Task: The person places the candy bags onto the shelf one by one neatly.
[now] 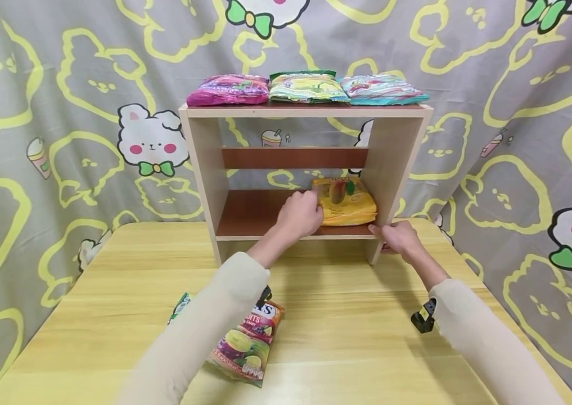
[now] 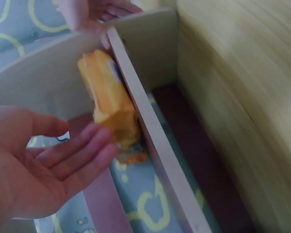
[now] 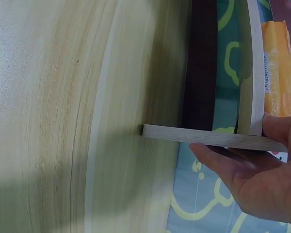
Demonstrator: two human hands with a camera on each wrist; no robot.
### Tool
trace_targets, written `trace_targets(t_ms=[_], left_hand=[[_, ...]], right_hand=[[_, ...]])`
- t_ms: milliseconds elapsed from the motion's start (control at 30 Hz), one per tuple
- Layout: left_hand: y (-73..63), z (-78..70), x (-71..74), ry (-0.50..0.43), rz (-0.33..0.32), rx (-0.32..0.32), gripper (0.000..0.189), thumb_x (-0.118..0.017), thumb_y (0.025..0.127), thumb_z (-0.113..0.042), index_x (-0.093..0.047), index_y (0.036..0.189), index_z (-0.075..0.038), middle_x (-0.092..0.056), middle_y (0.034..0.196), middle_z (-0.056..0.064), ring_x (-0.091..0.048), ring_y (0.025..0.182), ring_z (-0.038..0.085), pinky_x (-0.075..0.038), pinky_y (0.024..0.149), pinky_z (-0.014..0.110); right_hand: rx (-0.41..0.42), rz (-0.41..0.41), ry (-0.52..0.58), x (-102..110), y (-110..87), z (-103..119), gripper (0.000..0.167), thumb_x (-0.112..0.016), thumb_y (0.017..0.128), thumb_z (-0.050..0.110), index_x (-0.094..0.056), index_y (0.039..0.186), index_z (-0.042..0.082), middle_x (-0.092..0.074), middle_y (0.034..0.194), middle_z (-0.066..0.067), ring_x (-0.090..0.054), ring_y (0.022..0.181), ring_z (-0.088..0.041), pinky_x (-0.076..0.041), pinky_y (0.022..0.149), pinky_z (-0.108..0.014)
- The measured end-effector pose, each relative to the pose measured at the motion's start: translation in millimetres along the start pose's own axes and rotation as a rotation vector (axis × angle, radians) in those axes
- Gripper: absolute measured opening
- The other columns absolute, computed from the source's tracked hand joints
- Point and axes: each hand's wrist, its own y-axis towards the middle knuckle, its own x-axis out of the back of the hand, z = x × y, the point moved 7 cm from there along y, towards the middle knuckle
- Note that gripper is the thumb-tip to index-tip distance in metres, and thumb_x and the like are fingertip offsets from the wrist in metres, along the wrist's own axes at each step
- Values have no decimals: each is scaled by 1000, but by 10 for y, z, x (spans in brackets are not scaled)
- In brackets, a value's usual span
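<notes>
A yellow candy bag (image 1: 347, 203) with a mango picture lies on the middle board of a small wooden shelf (image 1: 306, 112), against the right side panel. My left hand (image 1: 300, 214) is at the left side of this bag. In the left wrist view, the left hand (image 2: 48, 160) has its fingers extended, and the fingertips overlap the end of the yellow bag (image 2: 109, 92). With the thumb inside and the fingers outside, my right hand (image 3: 257, 179) grips the shelf's right side panel (image 3: 208, 137), near the front corner of the middle board.
Three candy bags, pink (image 1: 230, 90), green-yellow (image 1: 308, 87) and teal (image 1: 383, 90), lie in a row on the shelf top. On the wooden table (image 1: 346, 337), a purple fruit candy bag (image 1: 250, 343) and a green-edged bag (image 1: 180, 306) are partly behind my left sleeve. A patterned curtain (image 1: 88, 84) hangs behind.
</notes>
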Motion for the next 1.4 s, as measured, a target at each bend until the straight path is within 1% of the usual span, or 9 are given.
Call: trace_targets(t_ms=[233, 333, 433, 633, 900, 1033, 1167, 1267, 1400], left_hand=[[-114, 215, 96, 95, 146, -12, 42, -53, 99, -14, -40, 60, -14, -29, 53, -3, -33, 52, 14, -35, 53, 29], [-207, 339, 82, 110, 231, 3, 47, -55, 101, -16, -39, 57, -14, -26, 50, -4, -25, 48, 12, -32, 52, 28], [-313, 460, 54, 129, 290, 20, 49, -57, 102, -20, -39, 56, -14, -25, 50, -5, -25, 47, 11, -31, 50, 27], [-526, 717, -22, 167, 364, 38, 51, -62, 100, -28, -38, 57, -16, -26, 52, -6, -25, 49, 10, -30, 51, 27], [-785, 1106, -69, 150, 459, 87, 51, -68, 96, -31, -39, 57, -17, -27, 53, -7, -23, 50, 9, -28, 50, 26], [-894, 1266, -80, 140, 501, 104, 42, -66, 98, -30, -48, 64, -14, -33, 57, -5, -27, 51, 10, -28, 50, 25], [-1012, 1391, -114, 123, 538, 161, 27, -68, 98, -33, -67, 92, -6, -60, 79, 2, -51, 65, 14, -47, 60, 28], [-1099, 1445, -159, 105, 601, 220, 35, -72, 94, -36, -69, 110, -4, -67, 100, 8, -64, 81, 22, -59, 71, 36], [-1191, 1482, -233, 82, 728, 264, 38, -78, 90, -36, -68, 110, -5, -67, 101, 7, -68, 89, 27, -62, 79, 42]], right_hand=[[14, 3, -14, 5, 5, 5, 71, -60, 99, 43, -49, 138, -15, -52, 141, -34, -62, 121, -42, -62, 77, -29], [11, 6, -17, -6, 7, -5, 70, -60, 99, 42, -49, 138, -15, -52, 141, -34, -61, 122, -43, -62, 78, -29], [9, 8, -16, -15, 11, -18, 71, -59, 99, 42, -49, 138, -16, -51, 141, -35, -61, 123, -43, -63, 79, -31], [11, 11, -22, -16, 13, -29, 73, -59, 99, 44, -48, 139, -15, -51, 142, -35, -61, 124, -44, -62, 79, -31], [17, -4, -26, 0, 9, -16, 69, -60, 98, 44, -52, 137, -13, -54, 139, -34, -63, 121, -43, -62, 77, -29], [18, -5, -24, -2, 9, -12, 69, -60, 98, 43, -51, 137, -13, -54, 139, -34, -63, 121, -42, -62, 77, -29], [18, 3, -12, -10, 16, -16, 70, -60, 99, 43, -49, 138, -14, -53, 140, -34, -61, 123, -42, -62, 77, -29], [15, 4, -9, -11, 17, -22, 70, -59, 99, 43, -48, 140, -14, -52, 141, -34, -60, 125, -43, -63, 78, -30], [10, 8, -6, -20, 19, -25, 71, -60, 99, 42, -47, 141, -13, -52, 142, -34, -59, 126, -43, -62, 79, -30]])
